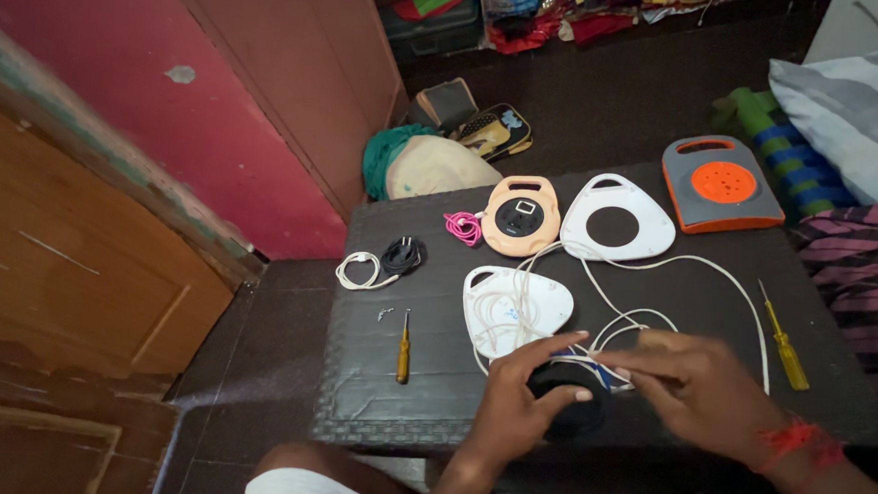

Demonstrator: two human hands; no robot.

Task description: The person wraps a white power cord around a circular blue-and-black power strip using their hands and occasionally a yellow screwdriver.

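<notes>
Gripping round blk reel (563, 399) (white cord attached), both hands.

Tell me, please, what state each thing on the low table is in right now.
White reel casing: opened, lying empty.
White casing half: holds loose cable.
White cable: unwound, trailing.
Black reel: under left hand.
Right hand: pinching the cable.
Peach reel: closed.
Grey-orange reel: closed.

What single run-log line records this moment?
left hand: grips black round reel core | right hand: pinches white cable at core | behind: open white reel shell | table: yellow screwdriver
</notes>
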